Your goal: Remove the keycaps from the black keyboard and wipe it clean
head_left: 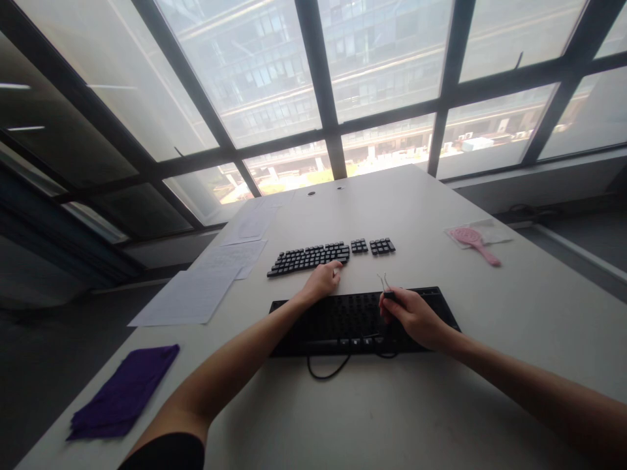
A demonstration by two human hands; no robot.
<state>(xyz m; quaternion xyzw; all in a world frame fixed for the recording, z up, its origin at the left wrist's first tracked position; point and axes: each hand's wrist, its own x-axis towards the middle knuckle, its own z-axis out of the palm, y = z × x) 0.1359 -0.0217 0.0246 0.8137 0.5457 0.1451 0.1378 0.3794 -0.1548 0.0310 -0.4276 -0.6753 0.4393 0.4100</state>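
Note:
My left hand [323,281] reaches past the keyboard to the near right edge of a block of black keycaps [308,257]. Its fingers are bent together against the edge keys; whatever is between the fingertips is hidden. A keycap puller [385,283] with two thin wire prongs pointing up is gripped in my right hand [409,313], above the right part of the keyboard. The black keyboard [323,326] lies in front of me, stripped of most keys, with several caps along its near edge. Its cable [327,377] loops out at the front.
Two smaller keycap groups, one [359,246] beside the other [382,246], lie right of the main block. Paper sheets [189,297] and a folded purple cloth [125,391] are at left. A pink hairbrush [473,241] on clear plastic lies at right. Windows [386,59] stand behind the white table [343,418].

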